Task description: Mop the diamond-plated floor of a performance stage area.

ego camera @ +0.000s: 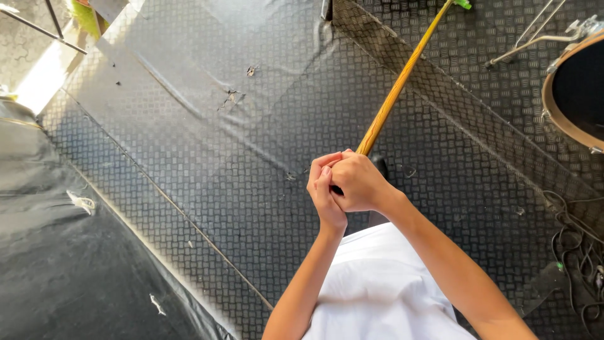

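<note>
Two hands are clasped together at the near end of a long wooden pole [396, 88]; the right hand [358, 184] is closed around the pole's end from the right, and the left hand [324, 192] is wrapped against it from the left, its fingers [324, 169] pressed over the right hand's knuckles; both are clenched on the pole, held just in front of the person's white shirt [377, 289]. From the hands the pole runs up and away to the right, tilted, and reaches the top edge of the view, where a bit of green [463, 4] shows at its far end; what is fixed there I cannot tell. Below lies a dark floor mat [251, 189] with a raised checker pattern, laid in overlapping sheets, wrinkled and torn in a few small spots near the middle top. At the right edge sits part of a round drum [576, 91] with a wooden rim and a dark head, thin metal stand legs [535, 39] beside it; a tangle of dark cables [576, 252] lies lower right. At the left, a smooth black sheet [56, 252] covers the floor.
</note>
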